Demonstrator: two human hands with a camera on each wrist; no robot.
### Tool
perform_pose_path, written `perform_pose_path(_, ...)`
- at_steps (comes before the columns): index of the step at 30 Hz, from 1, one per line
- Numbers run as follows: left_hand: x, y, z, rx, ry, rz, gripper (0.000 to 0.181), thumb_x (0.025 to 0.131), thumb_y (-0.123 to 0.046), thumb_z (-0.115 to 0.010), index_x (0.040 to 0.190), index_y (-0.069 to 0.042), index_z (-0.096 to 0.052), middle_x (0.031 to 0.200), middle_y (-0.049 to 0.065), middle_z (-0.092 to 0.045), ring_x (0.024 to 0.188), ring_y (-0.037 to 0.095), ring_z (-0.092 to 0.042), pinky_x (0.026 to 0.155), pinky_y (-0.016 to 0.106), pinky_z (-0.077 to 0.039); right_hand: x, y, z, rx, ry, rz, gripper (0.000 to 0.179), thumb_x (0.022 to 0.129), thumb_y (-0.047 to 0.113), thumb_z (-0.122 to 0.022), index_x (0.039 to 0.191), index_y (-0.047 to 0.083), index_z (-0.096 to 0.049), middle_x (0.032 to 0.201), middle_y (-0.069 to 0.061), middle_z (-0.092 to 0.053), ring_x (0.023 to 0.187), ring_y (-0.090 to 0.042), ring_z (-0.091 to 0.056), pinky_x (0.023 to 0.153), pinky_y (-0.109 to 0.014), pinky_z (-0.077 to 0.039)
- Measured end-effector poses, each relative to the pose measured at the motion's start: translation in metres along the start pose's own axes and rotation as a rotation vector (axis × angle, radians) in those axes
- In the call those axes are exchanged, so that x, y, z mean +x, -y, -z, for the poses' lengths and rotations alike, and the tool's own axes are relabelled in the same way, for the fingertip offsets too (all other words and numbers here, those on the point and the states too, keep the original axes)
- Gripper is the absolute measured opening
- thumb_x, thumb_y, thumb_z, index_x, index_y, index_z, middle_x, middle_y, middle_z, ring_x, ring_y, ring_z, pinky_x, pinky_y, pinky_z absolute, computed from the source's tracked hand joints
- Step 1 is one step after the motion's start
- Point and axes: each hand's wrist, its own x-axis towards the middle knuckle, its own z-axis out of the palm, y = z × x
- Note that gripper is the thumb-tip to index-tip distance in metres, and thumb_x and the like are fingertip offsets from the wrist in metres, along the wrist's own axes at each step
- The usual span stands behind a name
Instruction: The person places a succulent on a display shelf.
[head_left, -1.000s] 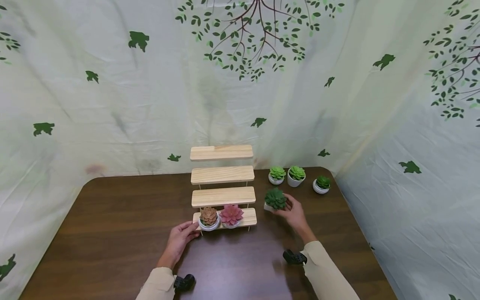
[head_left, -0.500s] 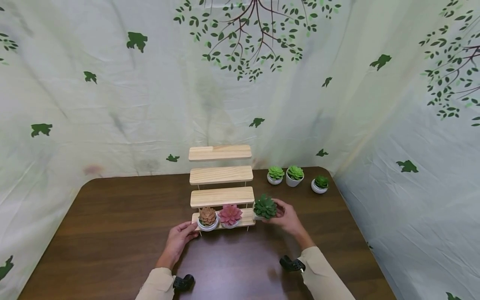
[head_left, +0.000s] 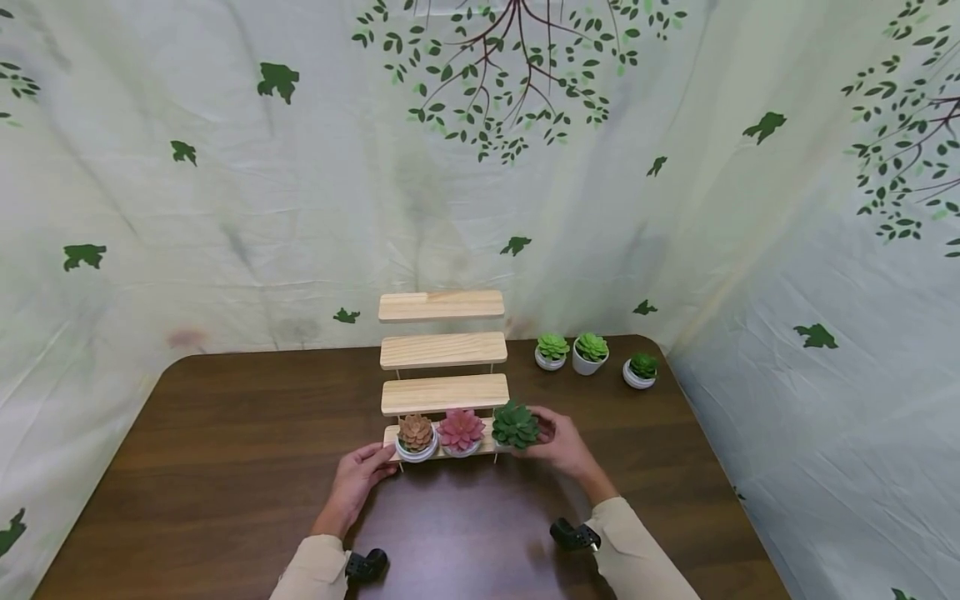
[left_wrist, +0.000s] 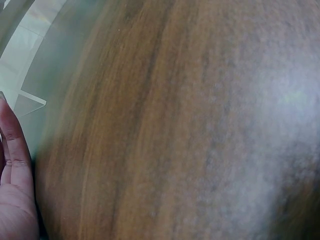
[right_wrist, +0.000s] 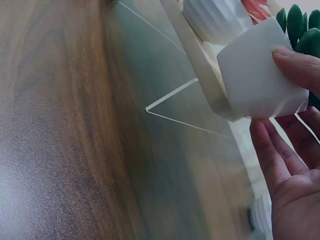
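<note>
A tiered display stand point(head_left: 444, 393) with pale wooden shelves stands mid-table. My right hand point(head_left: 562, 446) grips a potted dark green succulent point(head_left: 515, 426) at the right end of its lowest shelf. In the right wrist view, thumb and fingers pinch the angular white pot point(right_wrist: 260, 72), whose base overlaps the shelf end. Beside it on that shelf sit a pink succulent point(head_left: 461, 430) and a brown one point(head_left: 416, 434), both in white pots. My left hand point(head_left: 358, 483) holds the shelf's left end; the left wrist view shows only part of that hand point(left_wrist: 17, 185).
At the table's back right are two light green succulents point(head_left: 552, 347) point(head_left: 591, 348) in white pots. A darker green one point(head_left: 642, 367) stands nearer the right edge. Behind the brown table point(head_left: 225, 450) hangs a leaf-patterned cloth point(head_left: 300, 208).
My right hand has carried the dark green succulent leftward and toward me, from the table's right side to the lowest shelf's right end. The left hand has stayed in place.
</note>
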Motion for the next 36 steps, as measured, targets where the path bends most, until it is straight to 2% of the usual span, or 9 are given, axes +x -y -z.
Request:
perform_pose_path(13, 0.001, 0.001, 0.001, -0.004, 0.008, -0.004, 0.005, 0.092, 0.001, -0.059, 0.09, 0.0, -0.064, 0.078, 0.0, -0.067, 0.07, 0.01, -0.064, 0.068, 0.024, -0.057, 0.001, 0.0, -0.008, 0.016, 0.012, -0.011, 0.064, 0.071, -0.016, -0.073, 0.129, -0.011, -0.048, 0.125, -0.028, -0.054, 0.109, -0.022, -0.06, 0.095, -0.03, -0.05)
perform_pose_path(25, 0.0, -0.001, 0.0, 0.007, 0.002, 0.003, 0.003, 0.092, 0.0, -0.06, 0.092, 0.001, -0.063, 0.078, 0.0, -0.067, 0.071, 0.011, -0.063, 0.069, 0.024, -0.057, 0.003, 0.0, -0.015, -0.014, 0.014, -0.032, 0.061, 0.075, -0.009, -0.075, 0.131, -0.006, -0.051, 0.128, -0.023, -0.055, 0.113, -0.024, -0.057, 0.098, -0.032, -0.048)
perform_pose_path(36, 0.001, 0.0, 0.0, 0.007, 0.002, -0.003, 0.003, 0.092, 0.0, -0.06, 0.092, 0.001, -0.063, 0.079, 0.0, -0.066, 0.071, 0.011, -0.063, 0.069, 0.024, -0.057, 0.0, -0.001, -0.016, -0.059, -0.012, -0.028, 0.061, 0.077, -0.002, -0.077, 0.132, -0.003, -0.05, 0.13, -0.021, -0.054, 0.12, -0.03, -0.051, 0.106, -0.051, -0.039)
